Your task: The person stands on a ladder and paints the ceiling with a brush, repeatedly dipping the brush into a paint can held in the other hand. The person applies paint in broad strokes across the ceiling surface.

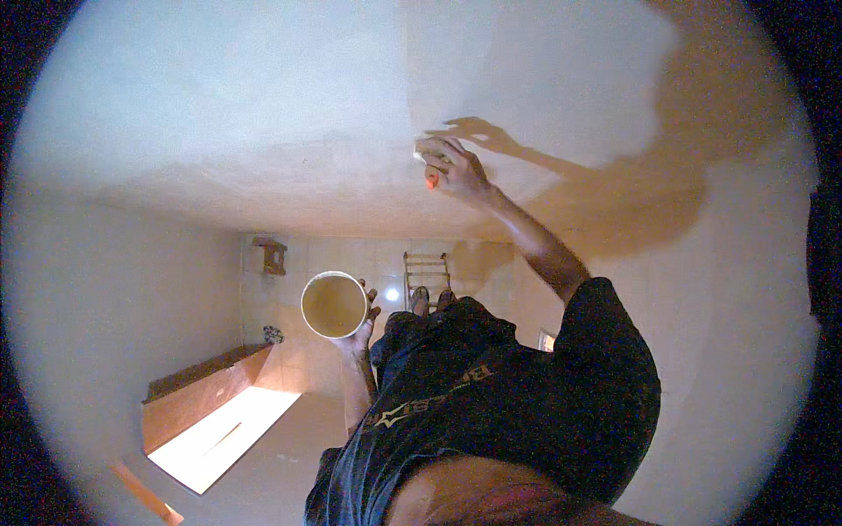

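My left hand (pixel 360 338) grips a round pale tub (pixel 334 302) with yellowish contents, held out below the wall. My right hand (pixel 462 171) is closed around a brush (pixel 423 151) with an orange handle tip, at the pale wall (pixel 298 105), where its shadow falls just above and to the right. Whether the bristles touch the surface I cannot make out. My feet (pixel 420 296), in sandals, are on a ladder (pixel 425 261) beneath me, partly hidden by my dark clothing.
A small wooden object (pixel 274 257) and a mottled bundle (pixel 273 335) lie on the tiled floor (pixel 333 250) at the left. A bright doorway or opening (pixel 219 438) with a wooden frame (pixel 193 381) is at lower left. Side walls (pixel 105 280) flank the space.
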A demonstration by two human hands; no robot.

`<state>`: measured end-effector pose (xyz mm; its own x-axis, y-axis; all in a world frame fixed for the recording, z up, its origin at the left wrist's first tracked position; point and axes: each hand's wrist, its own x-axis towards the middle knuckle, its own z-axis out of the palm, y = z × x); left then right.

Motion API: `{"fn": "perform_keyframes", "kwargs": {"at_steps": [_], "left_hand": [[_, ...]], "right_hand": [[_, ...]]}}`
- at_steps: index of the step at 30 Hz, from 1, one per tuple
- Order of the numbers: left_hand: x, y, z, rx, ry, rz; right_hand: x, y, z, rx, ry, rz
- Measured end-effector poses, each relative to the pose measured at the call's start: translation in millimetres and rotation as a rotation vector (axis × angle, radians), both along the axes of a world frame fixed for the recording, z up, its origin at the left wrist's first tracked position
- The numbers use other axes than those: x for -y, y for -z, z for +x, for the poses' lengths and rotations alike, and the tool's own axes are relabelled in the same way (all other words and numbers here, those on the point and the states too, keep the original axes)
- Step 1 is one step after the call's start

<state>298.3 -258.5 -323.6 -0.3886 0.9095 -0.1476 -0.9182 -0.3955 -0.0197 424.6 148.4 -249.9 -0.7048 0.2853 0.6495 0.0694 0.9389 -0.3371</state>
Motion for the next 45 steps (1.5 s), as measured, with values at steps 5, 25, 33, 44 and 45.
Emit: {"fn": "perform_keyframes", "kwargs": {"at_steps": [5,25,33,44,45], "left_hand": [[-2.4,7.8,-2.5,-0.006,-0.009,-0.052],[-61.6,6.1,-20.3,-0.005,0.063,0.043],[-97.9,27.9,-19.1,-0.006,0.073,0.029],[-99.1,17.9,-23.2,-0.005,0.011,-0.014],[-99.2,17.1,-24.2,-0.043,0.023,0.032]], "right_hand": [[49.3,19.4,6.6,-0.184,0.262,-1.072],[12.1,-144.1,-2.7,-0.558,0.093,-0.829],[-107.3,-44.4,-98.3,-0.597,0.443,-0.639],[-43.0,75.5,-67.9,-0.324,0.288,-1.859],[-54.0,52.8,-72.2,-0.313,0.213,-1.78]]}}
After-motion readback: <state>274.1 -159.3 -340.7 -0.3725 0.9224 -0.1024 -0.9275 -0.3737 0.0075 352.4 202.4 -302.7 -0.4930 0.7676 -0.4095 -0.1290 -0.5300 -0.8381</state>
